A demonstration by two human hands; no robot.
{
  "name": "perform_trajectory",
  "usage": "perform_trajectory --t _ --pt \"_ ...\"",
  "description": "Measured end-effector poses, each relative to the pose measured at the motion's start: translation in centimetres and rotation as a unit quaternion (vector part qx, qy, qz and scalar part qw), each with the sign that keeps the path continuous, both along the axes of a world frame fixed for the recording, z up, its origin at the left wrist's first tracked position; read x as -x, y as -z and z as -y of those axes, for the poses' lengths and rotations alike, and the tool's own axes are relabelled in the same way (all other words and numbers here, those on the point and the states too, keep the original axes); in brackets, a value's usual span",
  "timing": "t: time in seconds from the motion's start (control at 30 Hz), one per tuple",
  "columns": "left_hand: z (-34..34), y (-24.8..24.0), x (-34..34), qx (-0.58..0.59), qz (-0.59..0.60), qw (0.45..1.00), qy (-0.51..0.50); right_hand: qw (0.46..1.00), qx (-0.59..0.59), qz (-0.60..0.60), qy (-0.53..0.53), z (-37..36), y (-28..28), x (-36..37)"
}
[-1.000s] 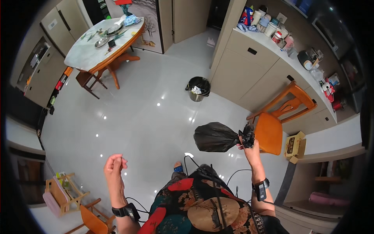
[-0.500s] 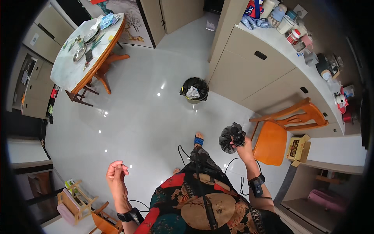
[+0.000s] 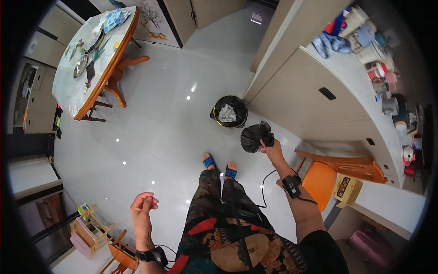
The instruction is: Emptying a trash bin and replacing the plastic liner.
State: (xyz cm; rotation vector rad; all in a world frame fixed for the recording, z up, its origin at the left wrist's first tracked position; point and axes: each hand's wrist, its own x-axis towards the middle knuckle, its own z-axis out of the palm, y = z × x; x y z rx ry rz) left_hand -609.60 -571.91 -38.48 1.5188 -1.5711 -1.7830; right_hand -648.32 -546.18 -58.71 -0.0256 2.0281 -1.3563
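Note:
My right hand (image 3: 273,151) grips a bunched-up black plastic bag (image 3: 251,138) by its gathered side, held out in front of me. Just beyond the bag stands a round trash can (image 3: 222,126) with a black liner and a yellowish rim band. Crumpled white paper (image 3: 227,113) lies inside it. My left hand (image 3: 143,210) is raised over the floor at the lower left, its fingers curled in toward the thumb, and no object shows in it.
A wooden chair with an orange seat (image 3: 320,181) is by my right arm, near a yellow box (image 3: 345,191). Beige cabinets (image 3: 301,100) carry a cluttered counter. An oval table (image 3: 68,98) stands at the far left. Small chairs (image 3: 84,235) sit lower left. Black cables hang around me.
I have stepped closer to the trash can, and both feet now show. My right hand has carried the black bag forward and slightly left, near the can. My left hand stays curled.

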Motion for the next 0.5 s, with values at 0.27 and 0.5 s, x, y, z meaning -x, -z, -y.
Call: perform_trajectory --t 0.27,0.5 --pt "11.1 9.5 9.2 -0.042 -0.004 0.997 0.058 0.999 0.008 0.009 0.032 12.9 9.8 5.1" --pt "14.4 25.3 18.7 -0.123 0.010 0.980 0.158 0.964 -0.127 -0.169 -0.161 11.7 24.7 8.0"
